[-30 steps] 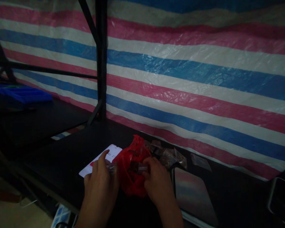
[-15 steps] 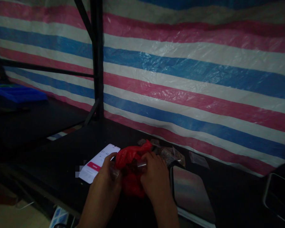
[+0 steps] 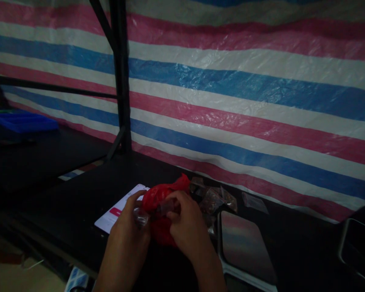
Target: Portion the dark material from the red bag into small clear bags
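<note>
A crumpled red plastic bag (image 3: 158, 195) lies between my two hands on the black table. My left hand (image 3: 123, 235) is closed round a crinkled clear plastic bag (image 3: 141, 217) at the red bag's left side; its contents are hidden. From the right, my right hand (image 3: 188, 229) reaches over the red bag's opening, thumb and fingers pinching a small clear plastic piece (image 3: 167, 207), perhaps a bag's edge. Dark contents inside the red bag are too dim to name. Behind my right hand sit several small clear bags (image 3: 214, 198) with brownish bits in them.
A lit phone (image 3: 105, 221) lies left of my left hand. To the right are a flat device with a shiny plate (image 3: 246, 247), a flat clear bag (image 3: 255, 202) and a pale-rimmed object (image 3: 342, 243). A black post (image 3: 121, 81) and striped sheet (image 3: 231, 93) stand behind; a blue tray (image 3: 27, 121) is far left.
Both hands and the red bag have shifted slightly left in view, covering more of the phone. My right hand has come nearer my left, fingers now over the red bag's opening.
</note>
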The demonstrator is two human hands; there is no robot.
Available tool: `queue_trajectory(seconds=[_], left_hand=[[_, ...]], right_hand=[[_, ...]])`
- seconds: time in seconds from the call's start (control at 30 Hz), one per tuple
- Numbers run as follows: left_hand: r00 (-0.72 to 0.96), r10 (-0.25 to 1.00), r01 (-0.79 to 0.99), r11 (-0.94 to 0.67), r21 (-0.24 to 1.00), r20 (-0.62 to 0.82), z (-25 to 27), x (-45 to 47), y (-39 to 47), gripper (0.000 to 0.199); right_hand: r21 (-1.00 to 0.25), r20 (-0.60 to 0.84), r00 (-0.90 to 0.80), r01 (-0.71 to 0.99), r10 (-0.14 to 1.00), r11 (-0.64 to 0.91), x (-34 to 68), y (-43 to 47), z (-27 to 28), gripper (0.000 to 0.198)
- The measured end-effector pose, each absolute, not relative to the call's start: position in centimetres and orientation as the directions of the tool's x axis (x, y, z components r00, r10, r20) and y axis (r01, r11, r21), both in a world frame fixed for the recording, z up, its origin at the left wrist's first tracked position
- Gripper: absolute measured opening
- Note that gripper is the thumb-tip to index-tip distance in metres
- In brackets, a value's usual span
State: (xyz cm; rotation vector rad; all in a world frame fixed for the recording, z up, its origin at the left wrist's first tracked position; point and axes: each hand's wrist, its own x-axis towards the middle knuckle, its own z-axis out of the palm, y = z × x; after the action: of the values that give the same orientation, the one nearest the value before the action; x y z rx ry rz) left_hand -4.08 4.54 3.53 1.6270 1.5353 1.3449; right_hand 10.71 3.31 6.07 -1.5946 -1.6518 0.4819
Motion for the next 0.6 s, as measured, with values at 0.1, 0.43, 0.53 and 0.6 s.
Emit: queue_trajectory(seconds=[0.1, 0.43, 0.53, 0.6], left_hand=[[-0.178, 0.951, 0.318, -0.189, 0.929, 0.254, 3.69, -3.78, 4.52, 0.049], [-0.133, 0.988, -0.035, -0.077, 0.996, 0.072, 4.06, -3.19, 4.62, 0.059], [-0.122, 0.992, -0.1, -0.035, 0.994, 0.023, 3.75, -3.09, 4.6, 0.063], [-0.109, 0.994, -0.137, -0.036, 0.99, 0.021, 3.62, -3.01, 4.48, 0.064]], right_hand=[[-0.7, 0.177, 0.077, 0.71, 0.981, 0.07, 10.63, 2.96, 5.98, 0.048], [-0.667, 0.043, 0.178, 0.738, 0.983, -0.105, 10.53, 2.62, 5.84, 0.043], [-0.668, 0.052, 0.177, 0.738, 0.983, -0.097, 10.52, 2.63, 5.68, 0.052], [-0.662, 0.064, 0.162, 0.745, 0.985, -0.079, 10.57, 2.6, 5.54, 0.051]])
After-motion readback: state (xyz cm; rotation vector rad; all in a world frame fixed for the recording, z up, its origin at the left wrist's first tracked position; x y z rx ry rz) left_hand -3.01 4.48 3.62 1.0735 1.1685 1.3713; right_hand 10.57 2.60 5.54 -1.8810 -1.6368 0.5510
